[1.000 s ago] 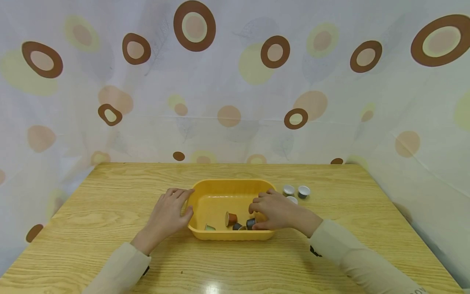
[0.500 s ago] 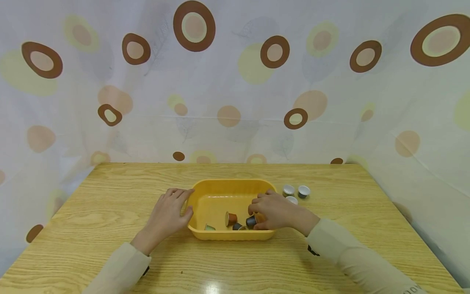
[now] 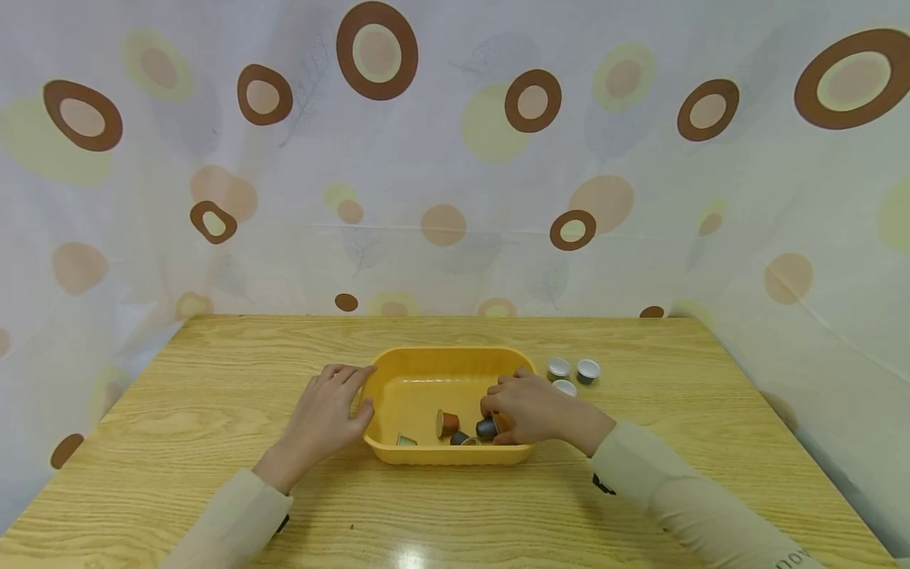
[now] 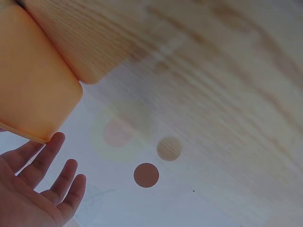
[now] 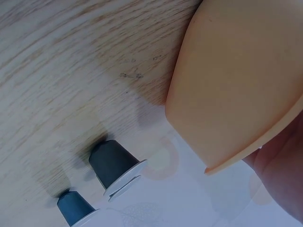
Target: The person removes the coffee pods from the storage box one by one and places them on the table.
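A yellow plastic tub (image 3: 452, 456) stands on the wooden table with several coffee capsules inside. My left hand (image 3: 329, 415) rests at the tub's left end; its fingers are loosely spread, with a fingertip at the rim in the left wrist view. My right hand (image 3: 529, 407) reaches over the right rim, fingers bent round a dark coffee capsule (image 3: 486, 429) between thumb and fingers. Beside it lie a copper capsule (image 3: 448, 424), another dark capsule (image 3: 459, 438) and a pale green capsule (image 3: 406, 441). In the right wrist view, the tub wall hides the right fingertips.
Right of the tub stand three white-topped capsules: a dark green one (image 5: 112, 163), a blue-green one (image 5: 74, 208) and a white-lidded one (image 3: 565, 387) partly behind the right hand. A patterned curtain (image 3: 441, 158) hangs behind the table (image 3: 249, 371).
My right hand has shifted very slightly, and the dark capsule at its fingers has turned and risen a little. My left hand and the tub have stayed in place.
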`<state>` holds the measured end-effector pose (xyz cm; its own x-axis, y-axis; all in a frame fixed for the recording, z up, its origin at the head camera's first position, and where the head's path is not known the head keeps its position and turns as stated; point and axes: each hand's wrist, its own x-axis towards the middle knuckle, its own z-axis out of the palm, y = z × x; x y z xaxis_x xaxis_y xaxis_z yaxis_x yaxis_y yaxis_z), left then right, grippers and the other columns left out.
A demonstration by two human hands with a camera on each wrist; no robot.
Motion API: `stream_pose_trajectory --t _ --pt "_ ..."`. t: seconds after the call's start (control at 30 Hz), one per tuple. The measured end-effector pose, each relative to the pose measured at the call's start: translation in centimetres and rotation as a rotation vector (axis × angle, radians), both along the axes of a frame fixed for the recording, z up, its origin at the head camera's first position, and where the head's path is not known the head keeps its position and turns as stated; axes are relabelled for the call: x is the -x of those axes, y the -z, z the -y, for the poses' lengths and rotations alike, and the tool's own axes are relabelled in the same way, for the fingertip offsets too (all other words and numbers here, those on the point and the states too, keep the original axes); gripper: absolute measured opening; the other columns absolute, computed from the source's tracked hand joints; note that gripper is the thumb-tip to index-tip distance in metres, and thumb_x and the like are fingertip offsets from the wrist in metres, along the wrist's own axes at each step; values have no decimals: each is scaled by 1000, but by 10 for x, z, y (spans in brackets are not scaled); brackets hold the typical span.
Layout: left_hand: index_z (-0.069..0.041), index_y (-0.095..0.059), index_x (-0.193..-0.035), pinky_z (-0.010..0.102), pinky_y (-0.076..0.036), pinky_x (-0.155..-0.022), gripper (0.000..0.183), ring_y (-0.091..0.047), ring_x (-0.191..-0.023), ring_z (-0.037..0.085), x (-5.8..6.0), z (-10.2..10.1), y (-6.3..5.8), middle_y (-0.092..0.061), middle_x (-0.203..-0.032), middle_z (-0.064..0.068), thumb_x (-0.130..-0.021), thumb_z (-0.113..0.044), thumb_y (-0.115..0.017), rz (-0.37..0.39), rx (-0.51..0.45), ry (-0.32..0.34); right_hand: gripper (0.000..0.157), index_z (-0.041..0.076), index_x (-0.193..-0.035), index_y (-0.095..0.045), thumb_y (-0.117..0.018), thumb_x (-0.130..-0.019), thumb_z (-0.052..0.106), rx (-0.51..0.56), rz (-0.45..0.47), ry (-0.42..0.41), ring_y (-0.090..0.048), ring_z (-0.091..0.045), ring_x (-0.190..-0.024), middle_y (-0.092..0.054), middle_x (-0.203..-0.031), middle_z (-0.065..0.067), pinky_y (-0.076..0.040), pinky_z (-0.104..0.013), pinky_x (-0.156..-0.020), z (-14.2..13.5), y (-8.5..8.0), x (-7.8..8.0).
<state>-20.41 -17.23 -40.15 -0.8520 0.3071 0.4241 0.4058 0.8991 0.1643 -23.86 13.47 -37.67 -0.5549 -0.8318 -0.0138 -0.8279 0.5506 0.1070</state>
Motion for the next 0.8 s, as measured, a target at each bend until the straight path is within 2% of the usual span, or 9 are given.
stream_pose_trajectory --t 0.27,0.8 --pt "-10 -56 -124 44 -45 -86 43 -52 -106 27 1 0 1 -63 -111 5 -83 -24 -56 1 9 -4 27 23 -90 -63 -71 -73 43 15 1 -18 -50 -9 -76 -64 -87 11 -36 -26 -68 0 0 1" --pt "-11 -56 -124 45 -45 -85 43 -52 -107 28 1 1 1 -63 -112 5 -84 -24 -56 11 3 -4 29 21 -92 -64 -73 -73 41 52 57 12 -51 -10 -78 -66 -89 10 -40 -30 -72 0 -3 -1"
